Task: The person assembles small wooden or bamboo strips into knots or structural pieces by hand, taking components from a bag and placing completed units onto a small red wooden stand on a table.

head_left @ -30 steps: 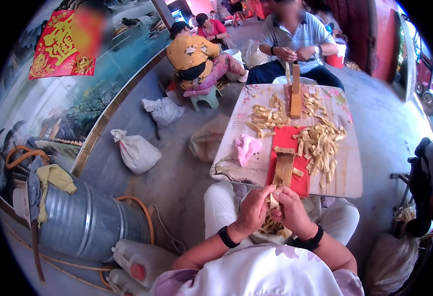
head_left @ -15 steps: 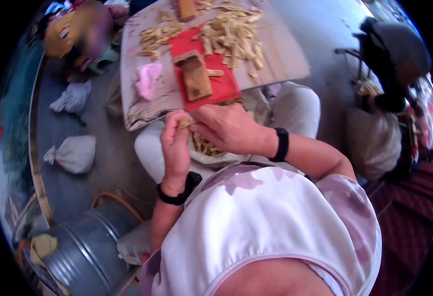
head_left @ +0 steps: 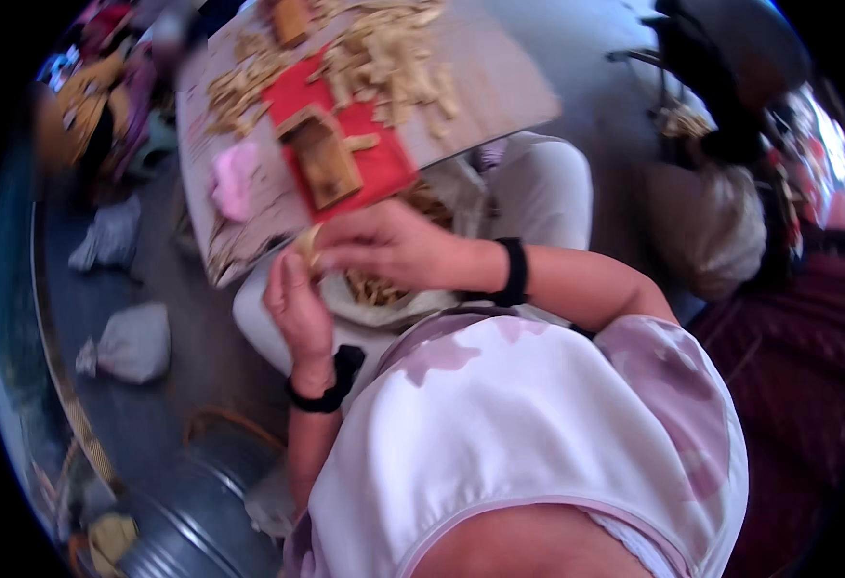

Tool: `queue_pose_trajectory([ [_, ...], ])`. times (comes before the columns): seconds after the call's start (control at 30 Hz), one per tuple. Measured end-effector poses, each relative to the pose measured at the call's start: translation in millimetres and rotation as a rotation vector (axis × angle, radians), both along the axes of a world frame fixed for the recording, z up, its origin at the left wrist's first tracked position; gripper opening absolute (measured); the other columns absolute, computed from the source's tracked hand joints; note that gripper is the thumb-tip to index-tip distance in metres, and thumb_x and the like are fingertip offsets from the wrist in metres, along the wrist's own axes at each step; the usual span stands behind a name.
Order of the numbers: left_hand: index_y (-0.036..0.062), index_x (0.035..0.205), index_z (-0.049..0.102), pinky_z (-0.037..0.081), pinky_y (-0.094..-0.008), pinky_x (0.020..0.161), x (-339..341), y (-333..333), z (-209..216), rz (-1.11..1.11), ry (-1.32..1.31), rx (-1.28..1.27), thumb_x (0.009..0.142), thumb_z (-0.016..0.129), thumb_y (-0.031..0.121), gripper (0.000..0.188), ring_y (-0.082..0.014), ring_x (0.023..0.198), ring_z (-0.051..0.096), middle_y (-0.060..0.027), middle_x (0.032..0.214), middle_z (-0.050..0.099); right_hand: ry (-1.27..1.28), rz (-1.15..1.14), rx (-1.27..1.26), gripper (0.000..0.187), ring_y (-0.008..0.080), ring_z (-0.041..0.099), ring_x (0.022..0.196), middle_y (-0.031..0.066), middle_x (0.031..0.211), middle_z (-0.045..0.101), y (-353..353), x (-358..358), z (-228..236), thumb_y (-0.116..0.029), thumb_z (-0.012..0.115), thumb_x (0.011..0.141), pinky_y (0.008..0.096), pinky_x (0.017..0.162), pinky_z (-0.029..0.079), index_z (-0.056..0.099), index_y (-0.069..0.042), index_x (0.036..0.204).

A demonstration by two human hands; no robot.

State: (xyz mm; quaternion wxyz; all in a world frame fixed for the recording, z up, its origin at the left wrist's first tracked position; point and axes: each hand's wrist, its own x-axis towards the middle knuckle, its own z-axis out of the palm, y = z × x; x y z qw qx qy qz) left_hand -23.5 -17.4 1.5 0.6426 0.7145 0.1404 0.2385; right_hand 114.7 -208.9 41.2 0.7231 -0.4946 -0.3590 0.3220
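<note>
My left hand (head_left: 299,301) and my right hand (head_left: 389,246) meet over my lap, just short of the table's front edge. Between their fingertips they both pinch a small pale yellow strip (head_left: 310,249), bent and blurred, its material unclear. Beneath my right hand an open cloth sack (head_left: 389,314) holds many similar yellowish strips (head_left: 372,288). Beyond the hands a wooden box-like tool (head_left: 322,162) with a hollow middle rests on a red sheet (head_left: 384,159). One strip (head_left: 362,142) lies against its right side.
Heaps of pale strips (head_left: 384,58) cover the far part of the table (head_left: 500,87). A pink cloth (head_left: 235,181) lies at its left, and another wooden block (head_left: 290,21) at the back. White bags (head_left: 133,342) and a metal drum (head_left: 201,501) stand left; a large sack (head_left: 702,231) stands right.
The view has shifted, so the table and sacks appear farther left. Both hands still pinch the strip, which now stands more upright between the fingers.
</note>
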Motion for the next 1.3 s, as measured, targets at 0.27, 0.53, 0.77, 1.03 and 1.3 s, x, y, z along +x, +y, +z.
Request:
queue_pose_trajectory([
  [0.27,-0.0018,0.14,0.081,0.063,-0.0288,0.094,19,-36,54,-0.086,-0.007,-0.113,0.126,0.073,0.011,0.021,-0.0115,0.096,0.08,-0.0048,0.109,0.085,0.336,-0.09,-0.141,0.023,0.0028,0.059,0.081,-0.0071,0.095,0.067,-31,18,35,-0.034,0.078,0.125,0.024,0.067,0.042,0.07,-0.013,0.12],
  [0.53,0.0005,0.14,0.082,0.064,-0.0349,0.1,12,-8,62,-0.099,-0.048,0.079,0.119,0.083,0.009,0.023,-0.0171,0.105,0.081,-0.006,0.112,0.085,0.306,-0.155,-0.129,0.013,0.0024,0.039,0.069,-0.0119,0.084,0.05,-47,25,37,-0.026,0.073,0.128,0.0248,0.061,0.026,0.07,-0.016,0.121],
  [0.77,0.0049,0.151,0.077,0.069,-0.0506,0.1,20,-41,62,-0.147,0.138,0.86,0.104,0.084,-0.006,0.049,-0.0451,0.125,0.082,-0.0188,0.144,0.079,0.209,0.013,-0.173,0.024,0.0041,0.061,0.076,-0.004,0.091,0.071,-33,20,-9,-0.028,0.079,0.125,0.0259,0.064,0.046,0.07,-0.008,0.115],
  [1.03,0.013,0.133,0.081,0.066,-0.0501,0.093,36,27,14,-0.195,-0.001,1.247,0.106,0.076,0.012,0.028,-0.0334,0.11,0.08,-0.0078,0.122,0.075,0.058,0.066,-0.45,0.04,0.0137,0.057,0.085,0.0009,0.088,0.065,-27,3,6,-0.032,0.077,0.125,0.0388,0.078,0.054,0.073,0.002,0.106],
  [1.3,0.0129,0.135,0.077,0.062,-0.041,0.08,78,60,-16,-0.158,-0.054,0.982,0.113,0.076,0.012,0.021,-0.0289,0.09,0.076,-0.0051,0.102,0.073,-0.146,-0.143,-0.352,0.03,0.0128,0.057,0.079,0.0044,0.082,0.066,-5,21,12,-0.023,0.08,0.12,0.0403,0.072,0.054,0.08,0.005,0.109],
])
